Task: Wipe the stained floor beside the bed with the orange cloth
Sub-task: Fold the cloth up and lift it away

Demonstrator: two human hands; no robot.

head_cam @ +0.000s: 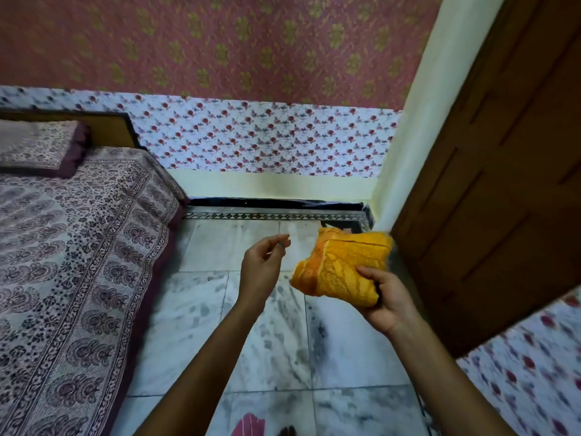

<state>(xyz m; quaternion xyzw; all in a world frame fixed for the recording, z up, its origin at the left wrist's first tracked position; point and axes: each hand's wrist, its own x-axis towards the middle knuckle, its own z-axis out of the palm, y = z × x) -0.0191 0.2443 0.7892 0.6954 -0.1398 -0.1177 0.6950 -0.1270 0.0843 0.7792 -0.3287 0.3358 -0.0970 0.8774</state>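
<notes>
Right hand point(385, 298) grips the orange cloth point(341, 265) at its lower right corner, thumb on top, fingers curled underneath. The cloth is a folded, puffy bundle held in the air above the floor point(267, 350), not touching it. Left hand point(261, 265) is just beside the cloth's left edge, apart from it and holding nothing, fingers loose and half extended toward the far wall; fingertips are blurred, so can't tell whether thumb and forefinger touch. Both forearms are bare, reaching in from the bottom of the view. Floor is white marble tile with grey veining. Darker grey smudge point(317, 338) on the tile below the cloth, between the two forearms: probably the stain, could be veining, view is soft there. Bed point(78, 247) on the left under a purple-printed sheet whose edge hangs down toward the floor; pillow point(37, 146) in matching print at the head end, against a wooden headboard point(107, 129). Brown wooden door point(503, 171) on the right, with the cloth's upper right corner overlapping its lower edge in view. Far wall carries red-flower paper, with a dark skirting strip point(276, 203) at its base. Pink patterned item point(248, 424) at the bottom edge, cut off, can't identify
</notes>
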